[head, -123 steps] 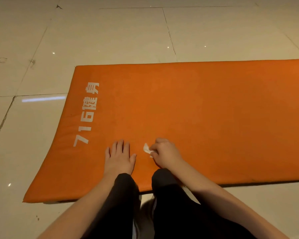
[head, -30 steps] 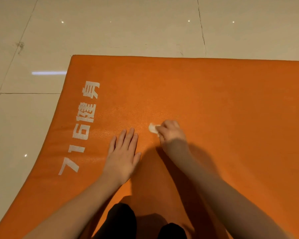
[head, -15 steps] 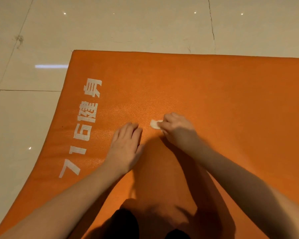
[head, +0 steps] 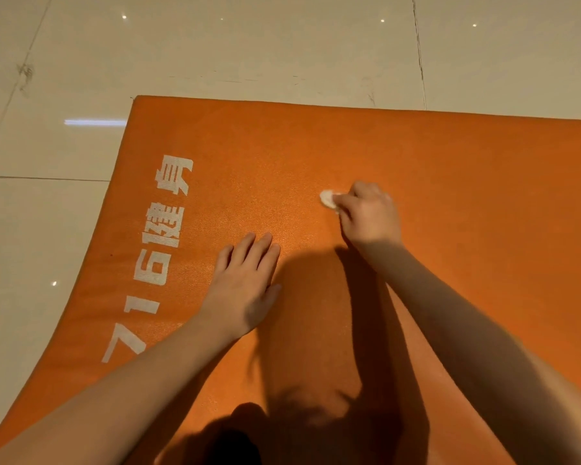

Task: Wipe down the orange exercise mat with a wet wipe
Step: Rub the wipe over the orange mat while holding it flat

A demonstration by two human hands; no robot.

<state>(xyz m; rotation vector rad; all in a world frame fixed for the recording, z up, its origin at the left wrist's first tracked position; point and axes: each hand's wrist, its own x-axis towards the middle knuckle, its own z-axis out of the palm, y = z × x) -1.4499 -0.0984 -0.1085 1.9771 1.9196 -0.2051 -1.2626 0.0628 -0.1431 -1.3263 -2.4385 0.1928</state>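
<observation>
The orange exercise mat lies flat on the floor and fills most of the view, with white printed characters along its left end. My right hand grips a small bunched white wet wipe and presses it onto the mat near the middle. A bit of the wipe sticks out to the left of my fingers. My left hand lies flat on the mat with straight fingers, below and to the left of the wipe.
Glossy beige floor tiles with dark grout lines surround the mat on the far and left sides. The mat's far edge runs across the upper view. My shadow darkens the mat between my arms.
My right hand has slid the wipe farther up the mat, away from me. My left hand has flattened out and stays in place. The view has leaned farther forward over the mat.
</observation>
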